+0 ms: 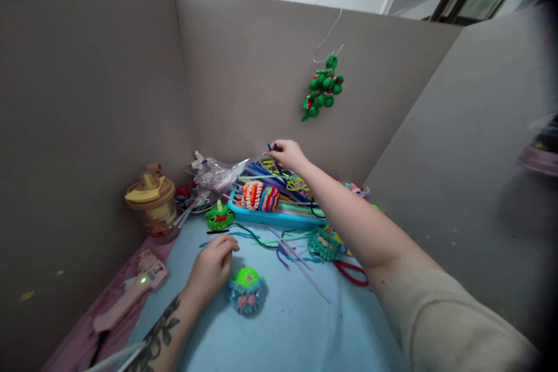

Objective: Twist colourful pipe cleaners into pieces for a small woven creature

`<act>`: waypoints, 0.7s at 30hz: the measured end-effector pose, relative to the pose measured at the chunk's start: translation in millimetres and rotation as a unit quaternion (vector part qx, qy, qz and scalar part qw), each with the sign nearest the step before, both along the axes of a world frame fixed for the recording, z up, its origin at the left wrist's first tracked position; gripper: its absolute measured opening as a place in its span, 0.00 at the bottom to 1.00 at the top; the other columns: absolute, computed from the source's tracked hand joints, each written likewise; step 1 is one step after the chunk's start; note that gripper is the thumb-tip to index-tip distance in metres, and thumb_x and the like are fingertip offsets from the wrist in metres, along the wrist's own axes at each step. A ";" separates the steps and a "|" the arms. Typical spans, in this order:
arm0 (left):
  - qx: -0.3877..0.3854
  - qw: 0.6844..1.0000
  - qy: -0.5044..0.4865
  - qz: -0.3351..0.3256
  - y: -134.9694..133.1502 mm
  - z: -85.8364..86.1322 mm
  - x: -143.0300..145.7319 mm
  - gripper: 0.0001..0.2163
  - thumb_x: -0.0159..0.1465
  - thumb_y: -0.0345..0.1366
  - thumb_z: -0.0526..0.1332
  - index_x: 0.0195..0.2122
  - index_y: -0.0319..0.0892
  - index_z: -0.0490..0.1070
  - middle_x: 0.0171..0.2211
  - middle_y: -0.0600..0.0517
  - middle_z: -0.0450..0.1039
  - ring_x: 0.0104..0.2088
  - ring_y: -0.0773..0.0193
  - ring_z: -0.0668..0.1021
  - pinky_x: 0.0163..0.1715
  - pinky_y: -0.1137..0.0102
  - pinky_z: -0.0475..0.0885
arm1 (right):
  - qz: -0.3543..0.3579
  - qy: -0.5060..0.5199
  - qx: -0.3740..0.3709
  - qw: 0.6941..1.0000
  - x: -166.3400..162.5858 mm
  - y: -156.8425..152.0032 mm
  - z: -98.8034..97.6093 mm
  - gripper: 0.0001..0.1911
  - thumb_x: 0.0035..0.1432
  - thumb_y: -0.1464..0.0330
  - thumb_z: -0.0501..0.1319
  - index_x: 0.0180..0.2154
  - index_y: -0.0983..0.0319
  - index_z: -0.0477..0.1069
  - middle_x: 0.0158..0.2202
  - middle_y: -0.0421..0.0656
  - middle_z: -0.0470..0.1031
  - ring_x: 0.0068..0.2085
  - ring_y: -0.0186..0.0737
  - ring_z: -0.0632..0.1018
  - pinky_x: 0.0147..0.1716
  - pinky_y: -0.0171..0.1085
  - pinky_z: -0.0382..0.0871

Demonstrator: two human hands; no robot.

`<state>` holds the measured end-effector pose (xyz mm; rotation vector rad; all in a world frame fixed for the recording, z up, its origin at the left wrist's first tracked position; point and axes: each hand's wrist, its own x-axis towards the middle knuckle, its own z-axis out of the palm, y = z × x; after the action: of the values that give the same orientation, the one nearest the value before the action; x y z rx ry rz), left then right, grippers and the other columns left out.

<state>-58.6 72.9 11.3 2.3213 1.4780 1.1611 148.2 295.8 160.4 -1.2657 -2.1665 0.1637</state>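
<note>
My right hand (288, 154) reaches far back over a blue tray (279, 218) heaped with coloured pipe cleaners. Its fingers pinch the tip of a dark blue pipe cleaner (272, 147). My left hand (212, 267) rests on the light blue table top (296, 325) with its fingers curled loosely, holding nothing that I can see. Right beside it lies a small round fuzzy piece (247, 290), blue with a green top and a pink bow. A striped orange and multicoloured fuzzy piece (260, 196) sits in the tray.
A green fuzzy frog figure (219, 216), a teal woven piece (323, 244) and loose pipe cleaners lie by the tray. A yellow-lidded cup (153, 203), a clear plastic bag (218, 172) and a pink tool (131, 293) stand at the left. Grey panels enclose the desk; a green ornament (323, 88) hangs behind.
</note>
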 end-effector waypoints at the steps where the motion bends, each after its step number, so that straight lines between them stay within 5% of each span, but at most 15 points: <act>1: -0.002 1.000 0.000 -0.001 -0.3 0.7 0.1 0.12 0.58 0.25 0.48 0.32 0.42 0.70 0.38 0.49 0.71 0.39 0.64 0.74 0.39 0.69 0.70 | 0.008 0.002 -0.001 1.000 -3.0 -1.2 5.6 0.10 0.52 0.67 0.57 0.34 0.65 0.73 0.25 0.39 0.73 0.28 0.31 0.71 0.30 0.29 0.61; 5: -0.006 1.000 -0.012 0.002 -0.9 1.4 0.3 0.11 0.57 0.26 0.49 0.31 0.42 0.70 0.37 0.49 0.72 0.39 0.63 0.74 0.39 0.68 0.70 | 0.011 -0.036 -0.047 0.998 -9.0 -2.2 7.4 0.07 0.48 0.69 0.59 0.30 0.65 0.73 0.23 0.38 0.72 0.25 0.30 0.70 0.27 0.28 0.60; 11: 0.039 0.996 -0.075 0.030 -3.5 8.0 2.4 0.10 0.59 0.28 0.50 0.33 0.41 0.71 0.36 0.48 0.72 0.39 0.63 0.74 0.40 0.68 0.69 | -0.018 -0.086 -0.106 0.990 -0.2 0.6 -25.6 0.06 0.47 0.72 0.60 0.31 0.65 0.73 0.29 0.42 0.75 0.29 0.32 0.72 0.28 0.28 0.61; 16: 0.048 0.987 -0.136 0.078 24.4 59.6 18.6 0.09 0.59 0.33 0.54 0.38 0.41 0.72 0.38 0.48 0.73 0.37 0.63 0.74 0.37 0.70 0.70 | 0.021 -0.050 -0.143 0.988 13.2 0.8 -40.9 0.10 0.51 0.71 0.58 0.37 0.65 0.72 0.33 0.42 0.75 0.30 0.30 0.72 0.30 0.27 0.62; 21: -0.008 0.983 -0.176 0.054 106.7 103.0 54.9 0.22 0.55 0.33 0.59 0.51 0.37 0.64 0.45 0.44 0.71 0.32 0.64 0.75 0.35 0.69 0.71 | 0.071 -0.107 -0.065 0.990 15.1 -13.2 -35.4 0.07 0.50 0.70 0.58 0.31 0.66 0.72 0.27 0.40 0.73 0.27 0.31 0.69 0.27 0.29 0.58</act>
<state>-3.7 179.6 114.3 1.9161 1.4856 1.4871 163.3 282.5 125.0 -1.2482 -2.4672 0.2408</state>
